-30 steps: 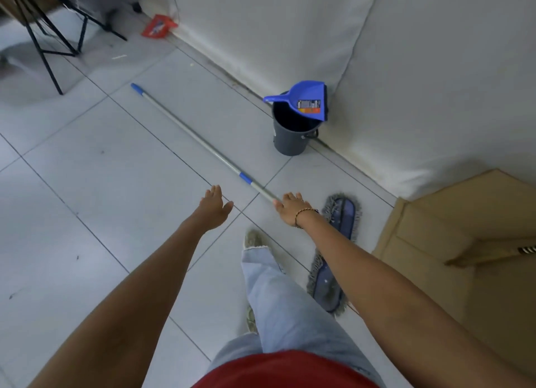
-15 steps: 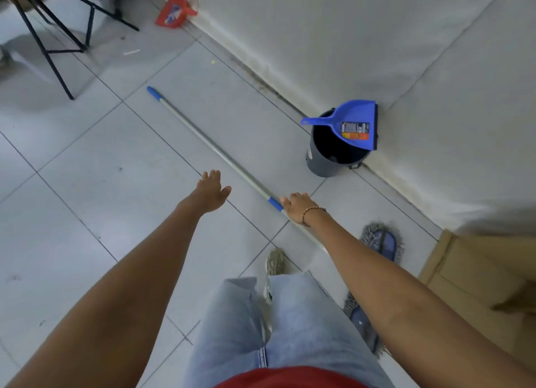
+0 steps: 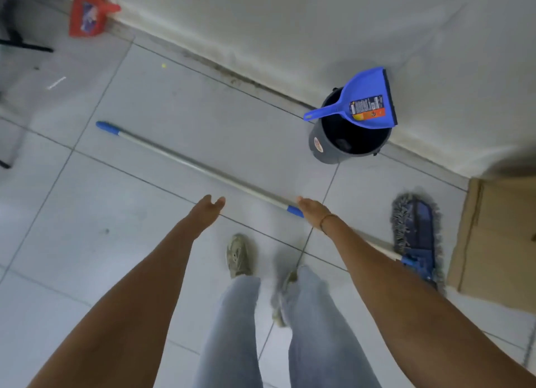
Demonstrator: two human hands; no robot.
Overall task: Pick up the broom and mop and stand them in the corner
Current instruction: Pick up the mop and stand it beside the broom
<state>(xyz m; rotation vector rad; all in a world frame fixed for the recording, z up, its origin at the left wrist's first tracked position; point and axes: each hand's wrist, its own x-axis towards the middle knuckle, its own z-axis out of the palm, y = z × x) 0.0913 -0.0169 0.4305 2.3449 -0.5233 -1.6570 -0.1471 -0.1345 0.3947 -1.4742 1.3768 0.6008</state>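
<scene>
The mop lies flat on the tiled floor. Its silver handle (image 3: 188, 163) runs from a blue tip at the left to the blue, grey-fringed mop head (image 3: 414, 234) at the right. My right hand (image 3: 311, 213) is stretched over the handle just right of its blue collar, fingers extended and not curled around it. My left hand (image 3: 207, 210) hovers open on the near side of the handle, apart from it. I see no broom in this view.
A dark bucket (image 3: 319, 144) with a blue dustpan (image 3: 368, 103) resting on its rim stands against the white-draped wall. A cardboard box (image 3: 499, 237) sits beside the mop head. A red dustpan (image 3: 87, 15) and black stand legs (image 3: 26, 46) are far left. My feet stand below the handle.
The view has swung down and closer to the floor. Both hands stay in the same spots relative to the mop handle. The mop has not moved.
</scene>
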